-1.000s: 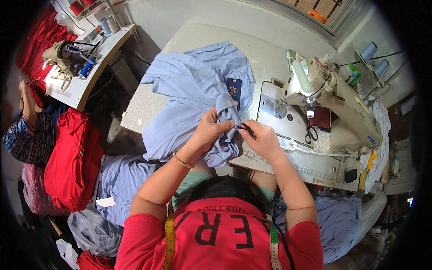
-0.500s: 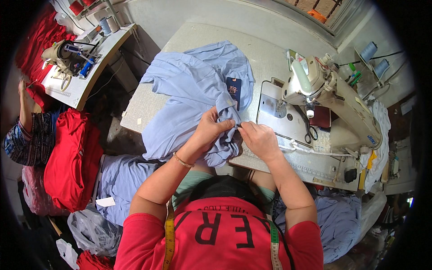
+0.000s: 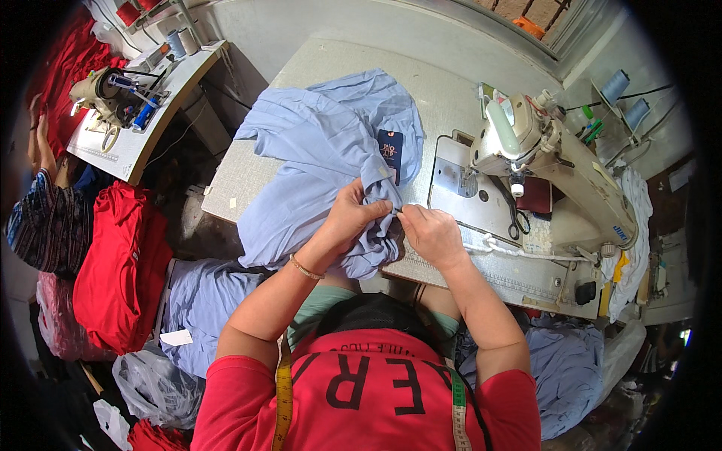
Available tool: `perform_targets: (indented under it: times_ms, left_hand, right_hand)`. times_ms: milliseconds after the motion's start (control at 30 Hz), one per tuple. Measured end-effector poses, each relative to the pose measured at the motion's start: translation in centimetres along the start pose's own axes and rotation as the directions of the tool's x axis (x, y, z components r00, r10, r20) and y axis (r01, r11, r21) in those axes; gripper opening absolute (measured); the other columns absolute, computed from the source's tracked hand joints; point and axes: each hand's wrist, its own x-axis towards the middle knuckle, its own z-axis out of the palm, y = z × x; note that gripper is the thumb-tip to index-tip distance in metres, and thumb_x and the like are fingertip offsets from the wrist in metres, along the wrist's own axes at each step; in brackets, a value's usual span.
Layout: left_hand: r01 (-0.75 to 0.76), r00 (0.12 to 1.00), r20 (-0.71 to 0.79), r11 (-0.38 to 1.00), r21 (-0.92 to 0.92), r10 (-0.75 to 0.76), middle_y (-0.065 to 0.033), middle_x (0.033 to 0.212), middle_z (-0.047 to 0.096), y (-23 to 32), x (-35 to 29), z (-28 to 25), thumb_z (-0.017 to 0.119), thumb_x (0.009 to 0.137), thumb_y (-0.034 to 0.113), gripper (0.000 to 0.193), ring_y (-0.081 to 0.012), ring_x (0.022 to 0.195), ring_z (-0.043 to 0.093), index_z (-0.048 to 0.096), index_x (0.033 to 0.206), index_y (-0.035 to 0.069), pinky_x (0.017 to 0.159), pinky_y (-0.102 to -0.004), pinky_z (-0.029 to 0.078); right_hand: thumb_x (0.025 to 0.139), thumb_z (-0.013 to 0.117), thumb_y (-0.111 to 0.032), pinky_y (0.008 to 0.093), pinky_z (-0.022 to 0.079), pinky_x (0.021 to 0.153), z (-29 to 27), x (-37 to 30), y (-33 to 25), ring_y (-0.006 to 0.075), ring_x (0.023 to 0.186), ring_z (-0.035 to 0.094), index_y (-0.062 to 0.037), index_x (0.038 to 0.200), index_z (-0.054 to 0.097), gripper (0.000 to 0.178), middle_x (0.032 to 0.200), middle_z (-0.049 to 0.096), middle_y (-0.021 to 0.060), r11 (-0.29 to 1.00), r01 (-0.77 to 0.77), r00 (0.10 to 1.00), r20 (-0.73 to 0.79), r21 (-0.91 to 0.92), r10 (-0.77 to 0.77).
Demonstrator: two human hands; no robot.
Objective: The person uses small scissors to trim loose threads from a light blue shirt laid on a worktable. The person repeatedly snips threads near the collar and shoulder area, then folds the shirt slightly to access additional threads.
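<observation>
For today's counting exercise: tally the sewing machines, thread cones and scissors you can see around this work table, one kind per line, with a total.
Sewing machines: 2, one cream beside the blue garment, one at the far left table
Thread cones: 4, two pale blue at right, two at upper left
Scissors: 1
Total: 7

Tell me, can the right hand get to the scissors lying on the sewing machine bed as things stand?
Probably yes. The scissors lie just beyond the right hand, with only bare machine bed between. But its fingers pinch the light blue shirt, so they must let go first.
</observation>
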Motion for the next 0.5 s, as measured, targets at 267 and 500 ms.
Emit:
perform_targets:
  times_ms: [267, 500]
  left_hand:
    - [0.001, 1.000, -0.007, 0.999, -0.040, -0.002, -0.0031, 0.093, 0.062, 0.18, -0.11, 0.12, 0.066, 0.078, 0.000, 0.035, -0.0095, 0.079, 0.058, 0.055, 0.111, 0.000, 0.072, -0.0241, 0.048]
    - [0.003, 1.000, 0.006, 0.999, -0.048, -0.003, -0.0031, 0.093, 0.062, 0.16, -0.10, 0.00, 0.066, 0.078, 0.000, 0.035, -0.0098, 0.080, 0.059, 0.054, 0.110, 0.000, 0.072, -0.0244, 0.049]
  right_hand:
    - [0.082, 0.061, -0.017, 0.0349, 0.046, 0.049, 0.00, 0.01, 0.11, 0.0264, 0.052, 0.058, -0.0080, 0.078, 0.052, 0.013, 0.063, 0.057, 0.0082, 0.998, -0.021, 0.999, -0.038, 0.058, 0.023]
    - [0.082, 0.061, -0.018, 0.0355, 0.046, 0.050, -0.04, -0.12, 0.06, 0.0267, 0.052, 0.058, -0.0076, 0.079, 0.053, 0.014, 0.065, 0.058, 0.0085, 0.995, -0.053, 0.997, -0.046, 0.082, 0.057]
